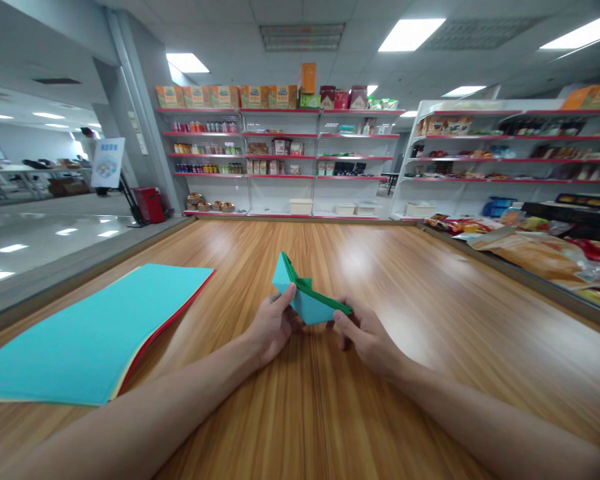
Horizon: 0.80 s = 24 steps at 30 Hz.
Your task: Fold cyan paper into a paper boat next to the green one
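Both hands meet at the middle of a wooden table [330,413] and hold a folded paper [306,299] between them. The left hand [271,328] pinches the paper's near left edge, thumb up against the blue face and the other fingers curled behind it. The right hand [367,337] grips the paper's lower right tip, its fingers bent tight around the point, knuckles toward the camera. Neither hand is spread; both are closed narrowly on the paper.

The paper is blue on the side facing the camera and green along its upper folded edge. It stands tilted, one corner rising up and away from the left hand, the long green edge slanting down toward the right hand. Whether its bottom touches the table cannot be told.

Well to the left of the left hand lies a flat stack of sheets [95,333], blue on top, with yellow and red edges showing beneath. It rests on the table and is apart from both hands and forearms.

Far beyond the hands, past the table's end, stand white shelves [280,160] with red rails, carrying boxes, bottles and packets. To the right of the right hand, beyond the table's edge, a counter holds snack bags [530,253]. Far off to the left a person [87,143] stands near a sign; details are too small to tell.
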Available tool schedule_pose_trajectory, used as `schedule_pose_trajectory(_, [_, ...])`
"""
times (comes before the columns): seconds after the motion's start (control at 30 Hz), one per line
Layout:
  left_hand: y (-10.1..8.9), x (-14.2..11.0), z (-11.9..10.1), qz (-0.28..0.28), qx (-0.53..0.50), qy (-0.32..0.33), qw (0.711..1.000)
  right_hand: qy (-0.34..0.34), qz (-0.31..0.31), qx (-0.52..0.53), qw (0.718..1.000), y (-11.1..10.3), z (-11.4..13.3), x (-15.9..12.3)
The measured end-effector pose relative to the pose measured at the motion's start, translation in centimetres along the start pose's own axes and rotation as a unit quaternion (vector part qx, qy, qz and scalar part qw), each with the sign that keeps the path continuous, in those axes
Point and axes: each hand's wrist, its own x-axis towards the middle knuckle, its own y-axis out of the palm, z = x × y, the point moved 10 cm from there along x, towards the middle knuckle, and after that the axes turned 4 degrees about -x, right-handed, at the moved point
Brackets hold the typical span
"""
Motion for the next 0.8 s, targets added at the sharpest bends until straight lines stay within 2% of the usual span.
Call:
schedule_pose_trajectory(0.1, [0.0,0.0,-0.1,-0.002,-0.005,0.002,1.000,-0.016,0.034,-0.055,0.998,0.9,0.9,-0.3])
schedule_pose_trajectory(0.33, [0.3,-0.2,-0.6,0.002,-0.005,0.014,1.000,-0.083,0.046,-0.185,0.978,1.6,2.8,-0.4])
schedule_pose_trajectory(0.43, [0.5,-0.3,-0.5,0.016,0.007,0.014,1.000,-0.103,0.040,-0.211,0.971,1.8,3.3,-0.4])
schedule_pose_trajectory(0.53, [0.7,-0.5,-0.3,0.028,0.035,0.012,0.999,-0.093,0.008,-0.198,0.976,1.0,3.2,-0.3])
schedule_pose_trajectory(0.67, [1.3,-0.9,0.0,0.058,0.112,0.005,0.992,-0.057,-0.027,-0.188,0.980,-0.1,2.2,-0.2])
schedule_pose_trajectory(0.8, [2.3,-1.5,0.0,0.096,0.250,0.018,0.963,-0.048,0.015,-0.198,0.979,1.0,1.7,-0.6])
